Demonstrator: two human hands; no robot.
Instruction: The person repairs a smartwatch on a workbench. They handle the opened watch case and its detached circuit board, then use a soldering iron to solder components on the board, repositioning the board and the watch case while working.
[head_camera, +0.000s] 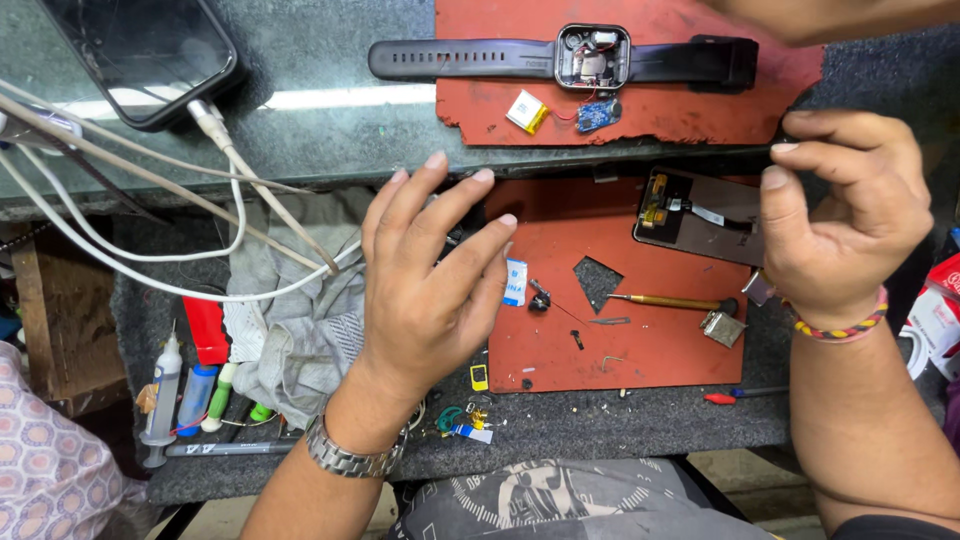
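My left hand (425, 275) hovers with fingers spread over the left edge of the lower red mat (640, 355), holding nothing. My right hand (840, 210) is raised at the right with curled fingers; thumb and fingertips sit close together near the shelf edge, and I cannot tell whether they pinch anything. Just left of it lies a dark phone panel (700, 215) with a yellow connector. On the upper red mat (680, 110) rests an opened black smartwatch (590, 57), with a small wrapped battery (527, 111) and a blue circuit piece (598, 115) wired to it.
A brass-handled tool (670, 301), small metal parts (722, 328) and screws lie on the lower mat. A grey cloth (300, 320), tubes and pens (190, 400) sit at the left. A dark phone (140, 50) with white cables (230, 200) is at the upper left. A red-tipped screwdriver (740, 396) lies near the front.
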